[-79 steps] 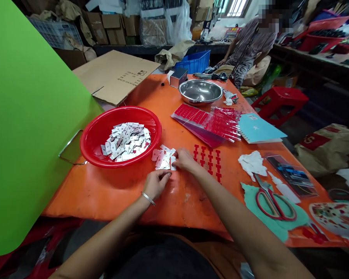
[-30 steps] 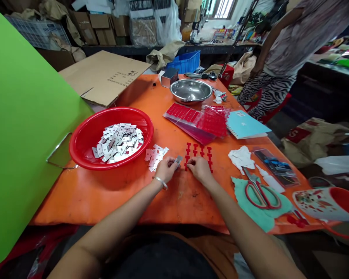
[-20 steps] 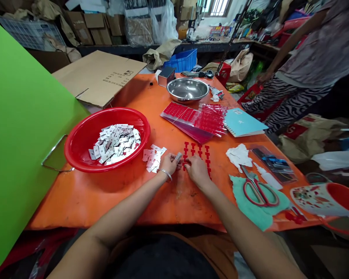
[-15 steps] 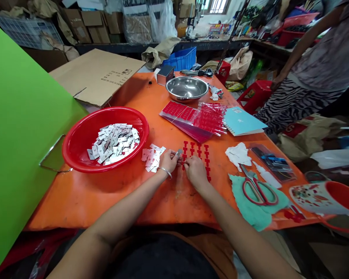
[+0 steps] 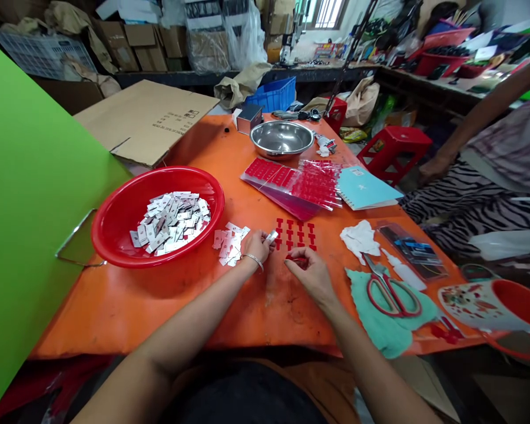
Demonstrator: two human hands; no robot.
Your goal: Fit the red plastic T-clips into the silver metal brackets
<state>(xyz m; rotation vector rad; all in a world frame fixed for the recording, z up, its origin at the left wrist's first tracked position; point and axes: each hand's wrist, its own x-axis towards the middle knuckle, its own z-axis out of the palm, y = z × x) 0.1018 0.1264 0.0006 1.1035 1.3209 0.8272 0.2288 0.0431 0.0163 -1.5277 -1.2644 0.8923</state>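
My left hand (image 5: pixel 257 247), with a bracelet at the wrist, pinches a small metal piece (image 5: pixel 271 237) beside a loose pile of pale pieces (image 5: pixel 230 242). To its right, my right hand (image 5: pixel 307 268) is curled, with something red (image 5: pixel 297 259) between thumb and fingers. Just beyond the hands, rows of red T-shaped pieces (image 5: pixel 300 234) lie on the orange table (image 5: pixel 159 318). At the left stands a red basin (image 5: pixel 110 235) holding many silvery pieces (image 5: pixel 172 224).
A steel bowl (image 5: pixel 282 139), red sheets in plastic (image 5: pixel 291 182) and a blue notebook (image 5: pixel 366 187) lie farther back. Scissors (image 5: pixel 393 294) on a green cloth (image 5: pixel 382 341) and a mug (image 5: pixel 477 303) are at the right. A person (image 5: pixel 503 141) stands beyond the table's right side.
My right hand has drawn back from my left and lifted slightly, with red in its fingers. Fewer red pieces show in the rows. The person has shifted right.
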